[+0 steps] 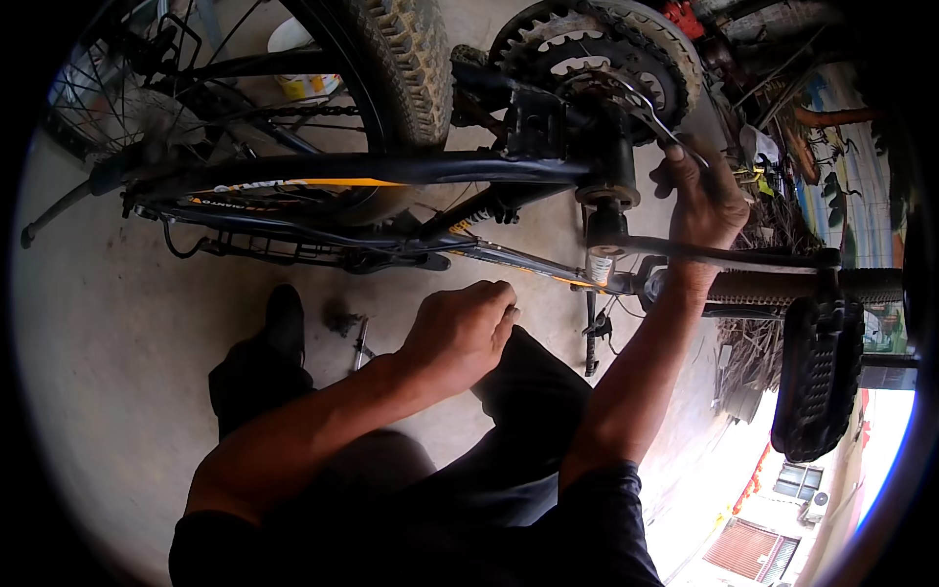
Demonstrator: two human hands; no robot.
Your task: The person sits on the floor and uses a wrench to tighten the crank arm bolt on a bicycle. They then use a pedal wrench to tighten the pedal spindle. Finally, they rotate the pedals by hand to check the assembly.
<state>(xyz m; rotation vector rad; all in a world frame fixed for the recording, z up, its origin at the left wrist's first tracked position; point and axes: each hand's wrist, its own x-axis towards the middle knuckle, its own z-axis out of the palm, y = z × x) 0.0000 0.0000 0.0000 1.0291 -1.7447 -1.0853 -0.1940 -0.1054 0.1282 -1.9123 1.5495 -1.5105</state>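
Observation:
An upended black-and-orange bicycle frame [391,168] lies across the view. My right hand [696,191] is closed on a silver wrench [648,110] by the chainrings [675,73], right of the bottom bracket [616,147]. A crank arm [743,254] runs across my right wrist to a black pedal [817,382]. My left hand [460,333] is closed below the frame, by my bent knee; whatever is inside it is hidden.
A knobby tyre [411,68] and a white container [303,83] are above. A metal tool [362,342] and small dark part [342,318] lie on the concrete floor [108,372] near my shoe. Sticks [743,352] are piled at the right, with a building [763,538] beyond.

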